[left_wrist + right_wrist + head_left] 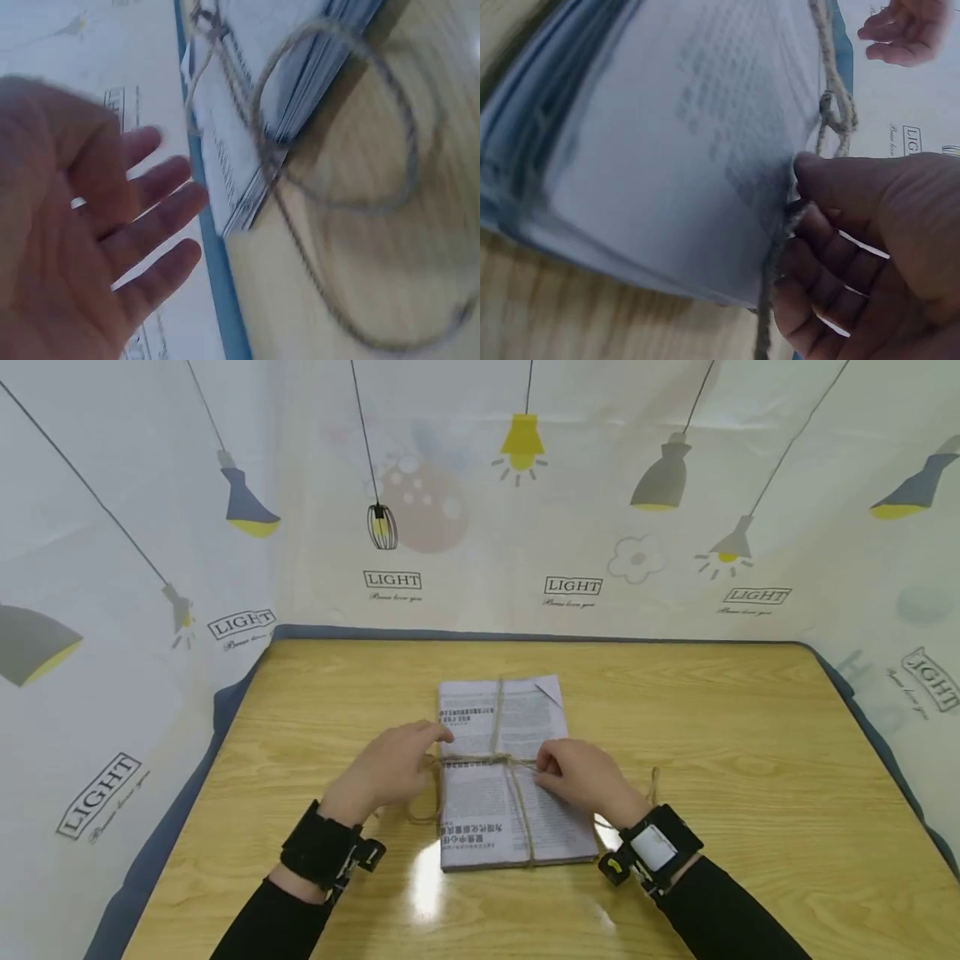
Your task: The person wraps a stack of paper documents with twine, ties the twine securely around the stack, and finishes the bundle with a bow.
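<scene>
While one pale wood-grain bench (750, 718) carries everything listed, one white sheet printed with eight hanging lamps and six "LIGHT" labels (392, 580) surrounds its far edge and sides.

Newspaper stack, one: flat, grey-white, rectangular, black-printed (480, 810). Lies near the middle of the bench, between the hands; long axis running near to far, short ends facing the person and the back sheet. A triangular fold shows at its far right corner.

Hands, two. Left hand (390, 768): at the stack's left edge, holding nothing, fingers apart and loosely bent. Right hand (581, 772): over the stack's right half, thumb and fingers pinching twine.

Black wrist straps, two, one per wrist (318, 847).

Thin tan twine (522, 810): two lines, lengthwise and crosswise, meeting near mid-stack; one loose loop lies off the left edge.
</scene>
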Demonstrator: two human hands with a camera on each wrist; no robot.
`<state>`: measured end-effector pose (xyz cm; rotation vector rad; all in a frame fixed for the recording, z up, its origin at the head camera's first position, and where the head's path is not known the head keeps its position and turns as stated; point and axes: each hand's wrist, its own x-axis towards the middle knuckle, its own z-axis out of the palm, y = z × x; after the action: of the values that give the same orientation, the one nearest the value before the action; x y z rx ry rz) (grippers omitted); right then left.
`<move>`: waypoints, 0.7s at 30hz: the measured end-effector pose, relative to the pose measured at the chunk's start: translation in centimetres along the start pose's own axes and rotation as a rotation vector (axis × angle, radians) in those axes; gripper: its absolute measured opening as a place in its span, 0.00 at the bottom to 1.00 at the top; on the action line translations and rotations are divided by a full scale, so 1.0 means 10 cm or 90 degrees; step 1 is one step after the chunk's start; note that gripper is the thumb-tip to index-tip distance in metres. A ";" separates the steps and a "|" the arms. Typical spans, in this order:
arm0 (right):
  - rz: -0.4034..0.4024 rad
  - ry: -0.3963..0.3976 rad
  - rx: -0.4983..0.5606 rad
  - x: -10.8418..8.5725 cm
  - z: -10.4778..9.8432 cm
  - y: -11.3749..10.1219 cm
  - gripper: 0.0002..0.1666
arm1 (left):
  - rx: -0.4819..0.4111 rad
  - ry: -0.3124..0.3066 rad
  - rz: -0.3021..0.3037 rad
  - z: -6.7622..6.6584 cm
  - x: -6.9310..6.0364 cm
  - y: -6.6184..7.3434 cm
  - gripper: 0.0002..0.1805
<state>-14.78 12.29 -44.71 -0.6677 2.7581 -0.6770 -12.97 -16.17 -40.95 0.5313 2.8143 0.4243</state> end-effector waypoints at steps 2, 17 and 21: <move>0.010 0.010 -0.008 0.02 0.04 0.00 0.07 | -0.018 0.057 0.033 0.10 0.08 0.04 0.21; -0.030 0.076 0.088 0.03 0.02 -0.01 0.03 | 0.018 0.143 0.075 0.44 0.36 0.16 0.04; -0.019 0.101 0.090 0.02 0.02 0.01 0.05 | -0.002 0.123 0.063 0.42 0.34 0.18 0.03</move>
<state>-14.96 12.19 -44.98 -0.6527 2.8123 -0.9597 -14.25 -12.22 -44.88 0.6637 2.9794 0.5269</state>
